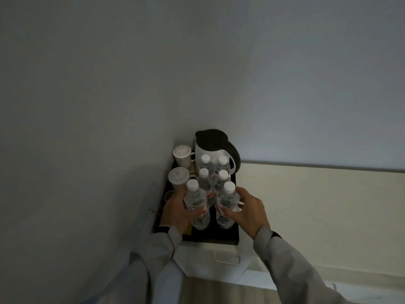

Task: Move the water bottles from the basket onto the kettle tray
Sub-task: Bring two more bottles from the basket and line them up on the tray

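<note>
A black kettle tray [221, 238] sits in a corner on a white stand. On it stands a white kettle [213, 148] with a dark lid and handle. Several clear water bottles with white caps stand in two rows in front of the kettle. My left hand [177, 212] grips the nearest left bottle [196, 204]. My right hand [247, 212] grips the nearest right bottle [226, 204]. Both bottles stand upright with their bases at the tray's front part. No basket is in view.
Two lidded white cups [180, 155] [178, 177] stand along the tray's left side by the wall, with a small glass [169, 195] behind my left hand. Walls close in on the left and behind. A cream panel [317, 216] runs to the right.
</note>
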